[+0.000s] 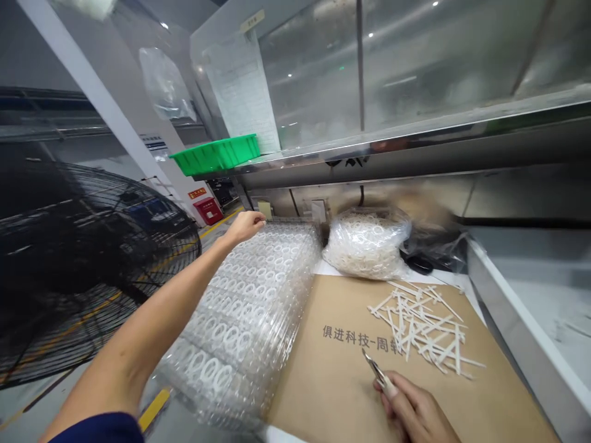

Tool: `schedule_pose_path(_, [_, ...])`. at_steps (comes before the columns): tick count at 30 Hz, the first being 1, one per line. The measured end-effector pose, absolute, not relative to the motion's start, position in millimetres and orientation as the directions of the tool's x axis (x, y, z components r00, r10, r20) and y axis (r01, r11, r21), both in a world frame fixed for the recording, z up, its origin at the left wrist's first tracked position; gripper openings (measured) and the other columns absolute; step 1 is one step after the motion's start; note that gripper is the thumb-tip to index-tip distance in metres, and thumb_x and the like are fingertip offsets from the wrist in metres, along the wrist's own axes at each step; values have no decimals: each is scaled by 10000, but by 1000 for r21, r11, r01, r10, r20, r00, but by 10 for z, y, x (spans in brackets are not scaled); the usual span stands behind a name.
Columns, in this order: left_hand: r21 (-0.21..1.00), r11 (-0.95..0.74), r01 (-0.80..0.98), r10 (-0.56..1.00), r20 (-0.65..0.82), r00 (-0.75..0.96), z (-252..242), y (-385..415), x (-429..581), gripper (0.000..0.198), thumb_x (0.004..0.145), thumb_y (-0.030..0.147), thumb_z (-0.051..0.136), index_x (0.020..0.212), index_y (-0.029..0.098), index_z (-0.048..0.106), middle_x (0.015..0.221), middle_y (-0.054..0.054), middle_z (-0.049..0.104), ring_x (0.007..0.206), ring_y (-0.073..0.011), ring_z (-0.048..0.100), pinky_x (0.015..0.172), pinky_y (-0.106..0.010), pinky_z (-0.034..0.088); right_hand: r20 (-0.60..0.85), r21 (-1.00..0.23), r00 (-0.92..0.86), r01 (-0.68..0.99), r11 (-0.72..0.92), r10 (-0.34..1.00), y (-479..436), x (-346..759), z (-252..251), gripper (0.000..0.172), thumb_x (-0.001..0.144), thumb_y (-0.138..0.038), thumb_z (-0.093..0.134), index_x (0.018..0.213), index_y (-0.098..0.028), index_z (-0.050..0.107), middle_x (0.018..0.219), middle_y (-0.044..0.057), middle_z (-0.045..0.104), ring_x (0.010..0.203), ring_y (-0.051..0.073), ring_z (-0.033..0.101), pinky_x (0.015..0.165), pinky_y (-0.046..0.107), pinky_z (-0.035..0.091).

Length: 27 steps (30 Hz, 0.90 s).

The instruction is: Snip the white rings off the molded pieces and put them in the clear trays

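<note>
My left hand (pixel 248 226) reaches to the far left corner of a stack of clear plastic trays (pixel 290 295). Its fingers are pinched together, and what they hold, if anything, is hidden. Rows of white rings (pixel 237 287) fill the top tray. Over the brown cardboard sheet (pixel 337 387), my right hand (pixel 410 406) is closed around a pair of small metal nippers (pixel 379 374), tips pointing up and away from me. Beyond the nippers, a loose pile of thin white plastic sticks (pixel 427 326) lies on the cardboard.
A clear bag of pale rings (pixel 369 243) sits behind the cardboard, with a dark plastic bag (pixel 438 246) beside it. At the right is a white bin (pixel 521 320). A green tray (pixel 217 154) rests on the shelf above. To the left stands a large black fan (pixel 138 246).
</note>
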<state>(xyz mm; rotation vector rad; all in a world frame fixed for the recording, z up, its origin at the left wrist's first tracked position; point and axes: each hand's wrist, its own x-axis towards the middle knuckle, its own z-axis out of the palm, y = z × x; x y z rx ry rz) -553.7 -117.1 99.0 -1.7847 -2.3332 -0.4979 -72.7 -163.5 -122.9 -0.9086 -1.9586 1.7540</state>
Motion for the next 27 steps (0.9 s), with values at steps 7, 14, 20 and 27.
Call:
schedule_pose_path(7, [-51, -192, 980, 952, 233, 198, 1208, -999, -4301, 368, 898, 419, 516, 1094, 189, 726, 1015, -72, 753, 878, -228, 683, 780, -293, 475, 356, -650, -781, 187, 736, 513, -1637, -698, -1090, 252, 947, -287, 422, 1069, -163, 604, 902, 84, 680, 780, 211, 629, 725, 316, 500])
schedule_pose_path(14, [-119, -645, 755, 749, 96, 656, 1050, -850, -2245, 303, 978, 305, 465, 1137, 202, 702, 1032, -94, 728, 883, -217, 691, 801, -335, 520, 360, -511, -797, 266, 817, 485, -1652, -698, -1104, 284, 890, -427, 544, 1027, -194, 630, 916, 62, 709, 767, 229, 673, 637, 298, 504])
schedule_pose_path(20, [-41, -806, 590, 591, 2, 807, 582, -533, -753, 262, 963, 274, 517, 1132, 184, 696, 1076, -98, 715, 927, -228, 695, 783, -327, 528, 339, -502, -798, 293, 813, 497, -1622, -612, -951, 345, 884, -527, 570, 988, -209, 655, 965, 43, 746, 835, 239, 725, 672, 293, 533])
schedule_pose_path(27, [45, -827, 561, 544, -189, 817, -60, -247, 106, 125, 762, 184, 686, 876, 197, 734, 962, -87, 724, 866, -253, 685, 714, -328, 510, 177, -521, -877, 301, 798, 447, -1543, -636, -903, 501, 938, -582, 429, 889, -165, 704, 966, 117, 782, 1051, 317, 713, 824, 389, 570])
